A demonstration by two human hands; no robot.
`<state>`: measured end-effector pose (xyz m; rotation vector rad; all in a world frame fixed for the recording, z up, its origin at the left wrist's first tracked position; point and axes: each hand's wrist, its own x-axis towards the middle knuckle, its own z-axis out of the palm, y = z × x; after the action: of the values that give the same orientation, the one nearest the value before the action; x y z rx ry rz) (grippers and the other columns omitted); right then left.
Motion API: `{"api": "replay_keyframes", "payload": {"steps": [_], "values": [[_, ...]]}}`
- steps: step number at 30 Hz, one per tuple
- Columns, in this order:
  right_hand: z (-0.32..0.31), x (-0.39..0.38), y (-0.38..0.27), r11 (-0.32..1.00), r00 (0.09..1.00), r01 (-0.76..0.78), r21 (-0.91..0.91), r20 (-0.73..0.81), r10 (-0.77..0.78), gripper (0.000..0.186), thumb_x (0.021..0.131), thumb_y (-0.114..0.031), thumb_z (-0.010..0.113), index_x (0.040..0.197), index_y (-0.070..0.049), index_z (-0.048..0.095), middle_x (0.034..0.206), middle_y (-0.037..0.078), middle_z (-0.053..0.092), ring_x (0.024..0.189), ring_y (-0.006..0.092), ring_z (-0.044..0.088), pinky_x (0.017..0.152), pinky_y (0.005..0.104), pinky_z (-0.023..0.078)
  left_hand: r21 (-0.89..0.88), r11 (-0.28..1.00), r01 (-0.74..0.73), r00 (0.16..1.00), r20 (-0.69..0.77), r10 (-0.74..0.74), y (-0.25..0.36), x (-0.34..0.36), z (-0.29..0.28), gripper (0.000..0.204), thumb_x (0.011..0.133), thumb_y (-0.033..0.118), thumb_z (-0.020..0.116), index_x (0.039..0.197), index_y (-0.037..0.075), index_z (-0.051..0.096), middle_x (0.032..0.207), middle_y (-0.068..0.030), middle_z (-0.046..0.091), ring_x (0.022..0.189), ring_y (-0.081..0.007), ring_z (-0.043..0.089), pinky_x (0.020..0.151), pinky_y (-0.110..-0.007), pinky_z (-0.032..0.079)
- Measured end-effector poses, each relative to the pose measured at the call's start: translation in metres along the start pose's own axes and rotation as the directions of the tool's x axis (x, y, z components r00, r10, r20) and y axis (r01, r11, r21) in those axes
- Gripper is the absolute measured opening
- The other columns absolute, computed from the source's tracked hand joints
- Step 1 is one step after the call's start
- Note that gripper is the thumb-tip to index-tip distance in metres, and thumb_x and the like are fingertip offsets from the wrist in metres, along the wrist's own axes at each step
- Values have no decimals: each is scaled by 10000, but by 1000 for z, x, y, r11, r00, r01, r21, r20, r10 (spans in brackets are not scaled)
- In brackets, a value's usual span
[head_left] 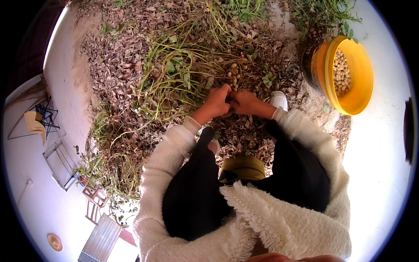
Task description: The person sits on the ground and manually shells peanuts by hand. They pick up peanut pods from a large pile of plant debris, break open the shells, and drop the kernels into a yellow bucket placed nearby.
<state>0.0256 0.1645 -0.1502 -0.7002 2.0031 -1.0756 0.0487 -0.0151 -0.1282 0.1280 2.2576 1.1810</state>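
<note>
My left hand [217, 100] is closed at the base of a dried peanut plant [210, 75], where a cluster of tan pods [232, 73] hangs among the roots just above my fingers. Close beside it, my right hand [244, 102] has its fingers curled; what they grip is hidden. Both hands are over dry brown leaves [240, 131], with tangled green and yellowing vines [174, 65] to their left. A yellow bucket [353, 83] holding many peanuts [341, 72] stands at the upper right.
Between my knees is a yellow container [242, 166]. My white shoe [278, 100] rests on the leaves at right. On the pale floor at left are a folding chair [39, 120], metal frame [61, 166], wooden stool [94, 196] and straw hat [54, 242]. More greenery [314, 13] lies top right.
</note>
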Motion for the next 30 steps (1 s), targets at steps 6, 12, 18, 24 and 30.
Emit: {"api": "replay_keyframes", "payload": {"steps": [6,12,18,24,30], "values": [[-27,-2,-15,993,976,-73,-95,-211,51,235,853,-190,604,1031,-37,590,806,195,660,771,415,629,668,491,495,142,990,20,999,-46,-13,1,7,6,351,757,222,706,1014,9,600,964,-183,605,955,-361,572,859,-451,372],[-45,-3,-15,922,975,-13,387,-199,97,169,917,-182,549,967,-28,598,676,90,618,606,173,621,518,338,446,143,989,-31,998,49,24,19,20,-13,170,859,213,613,928,73,681,909,-116,595,916,-307,565,832,-427,334],[-74,-15,-29,488,956,-203,849,64,286,137,947,-159,530,861,-68,587,701,-59,510,557,45,393,498,215,294,245,953,-181,967,-135,218,50,13,-17,144,853,158,602,910,57,688,783,-102,589,792,-318,573,737,-409,381],[-67,-18,-38,975,905,95,200,-424,-1,167,918,-150,546,871,-3,609,750,84,618,611,173,566,567,324,433,85,992,-91,986,-133,102,67,10,-20,168,840,144,585,898,-2,644,798,-174,615,745,-402,593,661,-444,450],[-88,-21,-46,939,971,34,343,-236,51,206,902,-193,566,885,8,607,760,145,621,650,307,583,633,369,466,115,993,8,993,-114,5,90,0,-26,187,870,147,523,879,-14,618,850,-194,629,807,-417,599,705,-475,460]]}}
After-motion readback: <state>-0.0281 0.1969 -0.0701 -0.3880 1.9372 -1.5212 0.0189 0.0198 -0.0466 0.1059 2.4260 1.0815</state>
